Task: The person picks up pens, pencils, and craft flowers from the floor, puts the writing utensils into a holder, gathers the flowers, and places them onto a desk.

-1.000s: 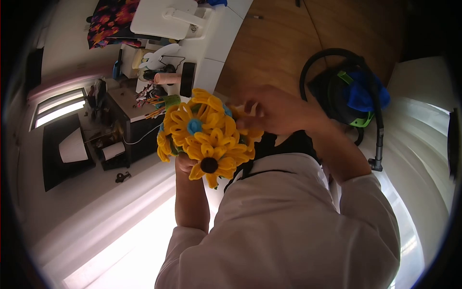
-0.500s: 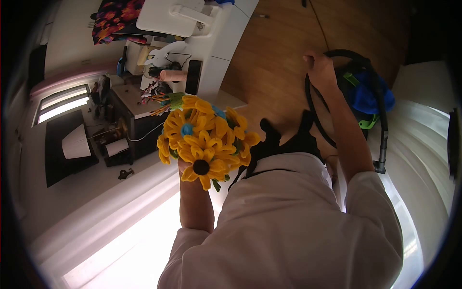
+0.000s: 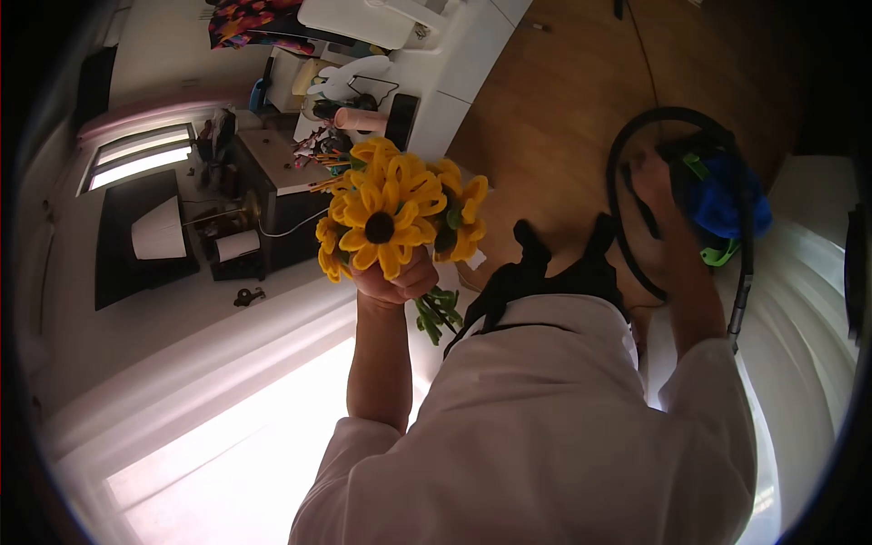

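Observation:
My left hand (image 3: 400, 280) is closed around the stems of a bouquet of fuzzy yellow flowers (image 3: 411, 186), held up in front of my body. One bloom with a dark brown centre faces me, and green stems and leaves stick out below the fist. My right hand (image 3: 652, 177) hangs lower on the right, inside the loop of a black vacuum hose (image 3: 622, 238) and beside a blue vacuum cleaner (image 3: 718, 195) with green parts. That hand is dim and smeared, so its fingers cannot be made out, nor whether it touches the hose.
On the left stands a desk with a black phone (image 3: 401, 120), a pink cylinder (image 3: 361, 120) and small items. A lamp with a white shade (image 3: 156, 230) is farther left. Wooden floor (image 3: 554, 109) lies ahead, with a cord across it. White curtains (image 3: 817, 263) hang at the right.
My left hand has turned the bouquet, so the fist and stems now show and the blue blooms are out of sight. My right hand has moved down and right, nearer the vacuum cleaner.

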A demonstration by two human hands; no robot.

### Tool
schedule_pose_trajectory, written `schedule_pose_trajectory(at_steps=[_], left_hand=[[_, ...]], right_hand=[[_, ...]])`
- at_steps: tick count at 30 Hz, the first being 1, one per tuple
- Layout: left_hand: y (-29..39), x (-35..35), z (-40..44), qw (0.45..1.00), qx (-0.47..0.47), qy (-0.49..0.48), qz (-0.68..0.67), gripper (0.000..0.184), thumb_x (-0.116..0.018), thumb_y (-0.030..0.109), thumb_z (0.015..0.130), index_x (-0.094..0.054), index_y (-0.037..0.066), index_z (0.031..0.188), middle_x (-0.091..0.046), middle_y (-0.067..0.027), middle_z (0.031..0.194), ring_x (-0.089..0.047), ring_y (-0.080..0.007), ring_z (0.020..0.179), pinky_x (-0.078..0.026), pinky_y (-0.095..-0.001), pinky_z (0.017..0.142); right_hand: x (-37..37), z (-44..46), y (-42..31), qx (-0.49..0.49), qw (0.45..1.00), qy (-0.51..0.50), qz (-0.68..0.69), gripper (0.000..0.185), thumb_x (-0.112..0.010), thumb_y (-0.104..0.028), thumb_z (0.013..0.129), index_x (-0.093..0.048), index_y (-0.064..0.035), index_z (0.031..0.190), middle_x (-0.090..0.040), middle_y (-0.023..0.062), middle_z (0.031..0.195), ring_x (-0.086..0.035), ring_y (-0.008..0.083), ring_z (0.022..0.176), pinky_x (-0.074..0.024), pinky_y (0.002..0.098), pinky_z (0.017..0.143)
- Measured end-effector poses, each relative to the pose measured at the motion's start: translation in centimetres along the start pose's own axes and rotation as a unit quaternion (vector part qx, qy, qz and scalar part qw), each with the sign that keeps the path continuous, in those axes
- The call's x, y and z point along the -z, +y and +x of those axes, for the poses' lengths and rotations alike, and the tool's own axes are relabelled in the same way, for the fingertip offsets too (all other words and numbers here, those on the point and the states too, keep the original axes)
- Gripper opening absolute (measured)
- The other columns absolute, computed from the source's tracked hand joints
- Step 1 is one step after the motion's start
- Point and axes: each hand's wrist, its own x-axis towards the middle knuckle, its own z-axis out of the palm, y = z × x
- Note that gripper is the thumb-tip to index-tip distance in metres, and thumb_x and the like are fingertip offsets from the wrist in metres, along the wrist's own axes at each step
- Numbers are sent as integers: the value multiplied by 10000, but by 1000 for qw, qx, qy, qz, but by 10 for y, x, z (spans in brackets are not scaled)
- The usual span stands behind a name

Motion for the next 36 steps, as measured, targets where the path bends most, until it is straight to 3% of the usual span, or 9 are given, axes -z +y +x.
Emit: schedule_pose_trajectory(at_steps=[4,6,12,18,20,22,30,32,36], left_hand=[[-10,10,12,1000,-9,-9,1,449,-580,439,898,-491,72,1141,-370,64,630,-375,-51,505,-360,-237,497],[-14,2,22,997,-15,55,43,287,-585,347,906,-496,101,1026,-337,86,615,-369,-37,527,-358,-232,518],[-32,-21,43,968,-7,204,142,292,-449,380,953,-450,143,782,-267,93,560,-299,-68,482,-319,-263,537],[-32,-27,51,944,-42,230,234,334,-448,391,958,-424,161,717,-282,85,577,-294,-76,490,-340,-269,562],[-23,-24,44,953,-59,236,179,299,-457,386,957,-451,157,764,-289,91,583,-294,-68,491,-340,-264,570],[-17,-19,36,960,-74,241,121,270,-467,381,956,-478,153,811,-297,97,590,-294,-60,492,-341,-259,579],[-9,-4,30,983,-126,107,-84,240,-473,337,994,-495,126,881,-372,75,653,-349,-58,549,-366,-235,589],[-8,-3,32,982,-126,94,-106,241,-502,329,986,-482,122,864,-376,63,657,-356,-65,549,-385,-235,598],[-11,-3,34,976,-143,82,-142,238,-517,324,979,-473,128,852,-379,63,656,-358,-69,547,-377,-231,591]], right_hand=[[24,-68,-134,274,949,79,137,462,-724,-171,813,-565,-39,1226,-622,197,1052,-618,332,1000,-495,399,854],[47,-99,-185,349,918,-23,185,383,-752,-231,807,-619,-30,1105,-599,182,1109,-609,328,979,-504,384,823],[29,-134,-225,411,905,-35,106,203,-721,-145,813,-662,-58,986,-618,150,1001,-615,353,909,-512,385,780],[32,-110,-209,355,896,-164,209,176,-690,-119,837,-663,-71,1004,-643,142,888,-649,301,869,-516,360,764],[50,-101,-199,181,970,-77,144,138,-656,-118,879,-661,-42,994,-668,166,863,-669,288,810,-520,362,722],[35,-66,-149,198,971,67,113,139,-616,-144,921,-667,-27,977,-685,181,856,-681,282,773,-524,370,700],[-55,39,66,94,964,-9,-249,158,-590,-88,868,-666,25,949,-678,223,905,-661,384,897,-530,434,803],[-66,19,71,-19,969,10,-245,321,-591,-97,822,-628,0,1125,-635,249,1108,-621,416,1016,-520,433,878],[-80,32,85,-6,987,-90,-134,592,-596,-136,826,-438,-38,1388,-488,267,1338,-557,437,1141,-495,441,940]])
